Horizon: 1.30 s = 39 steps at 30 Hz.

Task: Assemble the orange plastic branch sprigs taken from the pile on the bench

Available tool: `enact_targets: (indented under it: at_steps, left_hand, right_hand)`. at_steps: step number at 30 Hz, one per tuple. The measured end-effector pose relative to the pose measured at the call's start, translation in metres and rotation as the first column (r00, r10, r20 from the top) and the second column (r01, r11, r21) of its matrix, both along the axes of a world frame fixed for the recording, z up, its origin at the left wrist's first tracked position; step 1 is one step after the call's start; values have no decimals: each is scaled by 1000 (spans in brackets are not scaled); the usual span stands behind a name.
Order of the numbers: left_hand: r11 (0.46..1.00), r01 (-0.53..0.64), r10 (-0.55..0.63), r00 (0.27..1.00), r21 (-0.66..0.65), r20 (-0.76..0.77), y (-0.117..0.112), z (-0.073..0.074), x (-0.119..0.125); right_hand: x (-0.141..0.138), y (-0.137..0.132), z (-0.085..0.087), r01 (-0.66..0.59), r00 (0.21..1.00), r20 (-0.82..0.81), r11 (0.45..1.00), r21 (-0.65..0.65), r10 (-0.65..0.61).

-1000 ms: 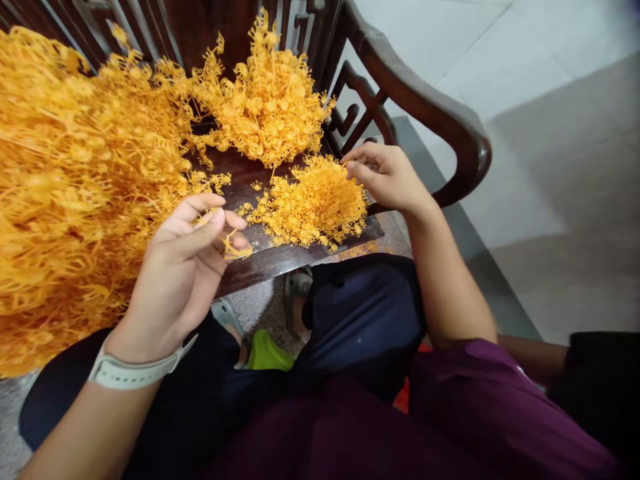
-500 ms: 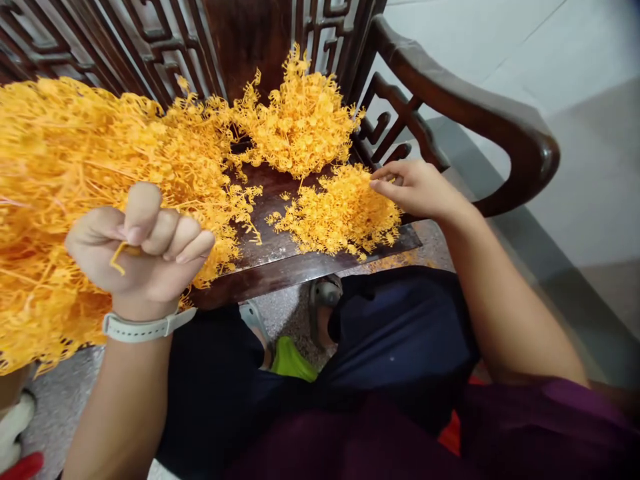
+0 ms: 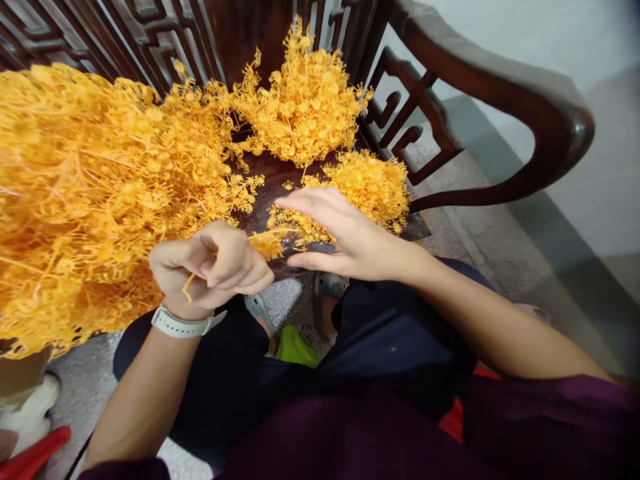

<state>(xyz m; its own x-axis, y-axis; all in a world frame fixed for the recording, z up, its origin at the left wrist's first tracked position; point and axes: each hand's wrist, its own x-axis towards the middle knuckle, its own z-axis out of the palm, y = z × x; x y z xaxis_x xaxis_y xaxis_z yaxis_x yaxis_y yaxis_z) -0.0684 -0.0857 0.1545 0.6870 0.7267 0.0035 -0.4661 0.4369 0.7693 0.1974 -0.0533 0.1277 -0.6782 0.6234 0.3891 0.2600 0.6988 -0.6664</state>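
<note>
My left hand (image 3: 215, 262) is closed in a fist around an orange-yellow plastic flower sprig (image 3: 269, 243). The sprig's thin stem pokes out below the thumb, and its tufted end sticks out on the right. Just right of it, my right hand (image 3: 345, 237) has its fingers stretched and the thumb apart. Nothing shows in that hand. Behind it lies a small heap of loose orange sprigs (image 3: 375, 181), partly hidden by the fingers. A large pile of branching orange plastic foliage (image 3: 105, 173) fills the left, and a fuller bunch (image 3: 305, 107) stands at the back.
Everything rests on a dark wooden bench (image 3: 265, 173) with a carved lattice back (image 3: 165, 33). Its curved armrest (image 3: 520, 107) rises at the right. Below are my knees and a green object (image 3: 295, 347) on the floor. Something red (image 3: 37, 450) is at lower left.
My right hand has moved left from the small heap, and its fingers have spread. The left fist has moved right with the sprig, so the two hands are now close together.
</note>
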Motion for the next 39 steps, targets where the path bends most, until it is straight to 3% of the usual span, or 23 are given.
enact_targets:
  at_steps: [2, 4, 7, 11, 15, 18, 20, 24, 29, 31, 32, 34, 35, 36, 37, 39]
  left_hand:
    - [997, 77, -78, 996, 11, 41, -2, -1, 9]
    - [997, 80, -79, 995, -12, 56, -2, -1, 12]
    - [996, -70, 72, 997, -56, 29, -1, 3, 11]
    - [949, -310, 308, 951, -55, -33, 2, 7, 10]
    - [914, -372, 401, 890, 162, -219, 2, 0, 18]
    - [817, -376, 541, 762, 437, -356, 0, -11, 26]
    - [754, -334, 592, 719, 566, -364, -2, -18, 30]
    - [690, -266, 595, 738, 673, -319, -3, -25, 33]
    - [511, -309, 752, 612, 802, -243, -3, -23, 32]
    - [474, -312, 786, 572, 823, -236, -3, -23, 31]
    - [465, -317, 803, 545, 827, -242, -4, -23, 31]
    - [462, -329, 824, 501, 823, -262, -6, -23, 32]
    - [469, -339, 828, 490, 816, -272, -7, -23, 33]
    - [479, -350, 827, 488, 805, -279, -8, -23, 34]
    - [492, -361, 821, 496, 792, -284, -9, -23, 35]
    - [530, -356, 795, 524, 770, -306, -10, -22, 37]
  right_hand:
    - [-16, -7, -5, -98, 994, -61, 994, -53, 95]
    - [-23, -9, -9, -167, 974, -184, 962, -215, 128]
    - [-23, -10, -5, -248, 922, -384, 845, -473, 55]
    - [-15, -9, 6, -315, 881, -472, 699, -642, -37]
    - [-9, -8, 12, -384, 850, -508, 496, -779, -138]
    - [-7, -8, 15, -436, 841, -516, 359, -825, -163]
    - [-7, -8, 15, -456, 835, -523, 319, -831, -168]
    - [-8, -9, 12, -471, 826, -529, 278, -837, -195]
    - [-9, -10, 9, -457, 871, -486, 239, -857, -76]
    - [-7, -12, 11, -417, 894, -446, 288, -862, -40]
    - [-6, -13, 12, -374, 910, -414, 372, -850, -32]
    - [-4, -16, 11, -214, 946, -321, 648, -731, -50]
    - [-4, -18, 10, -113, 958, -276, 785, -609, -76]
    - [-5, -19, 8, -16, 964, -244, 888, -460, -109]
    - [-6, -20, 5, 61, 963, -231, 948, -311, -138]
    - [-9, -21, 1, 135, 955, -252, 986, -96, -155]
